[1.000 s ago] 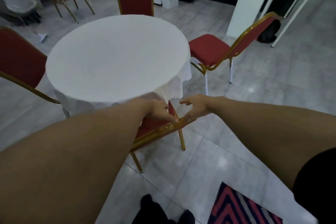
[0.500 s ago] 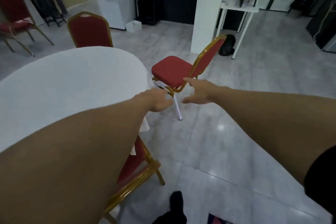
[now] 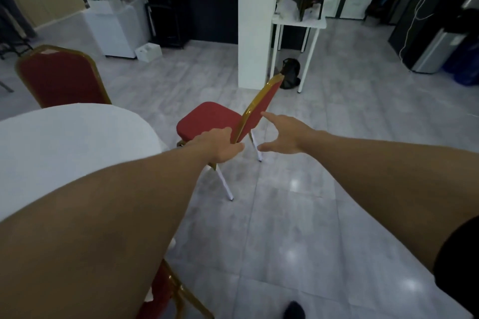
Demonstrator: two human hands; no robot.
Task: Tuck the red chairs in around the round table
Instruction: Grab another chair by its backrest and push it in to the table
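Both arms stretched forward. Left hand (image 3: 220, 146) curled at the lower edge of the pulled-out red chair (image 3: 211, 122), possibly gripping its frame; right hand (image 3: 283, 134) spread open beside the backrest. Stands off the round table (image 3: 77, 142); bare tiled floor (image 3: 298, 215) around.

Red padded chair with gold frame (image 3: 211, 118) has white leg tips. Round table's cloth (image 3: 64, 142) is white. Glossy tiled floor (image 3: 298, 228) is grey.
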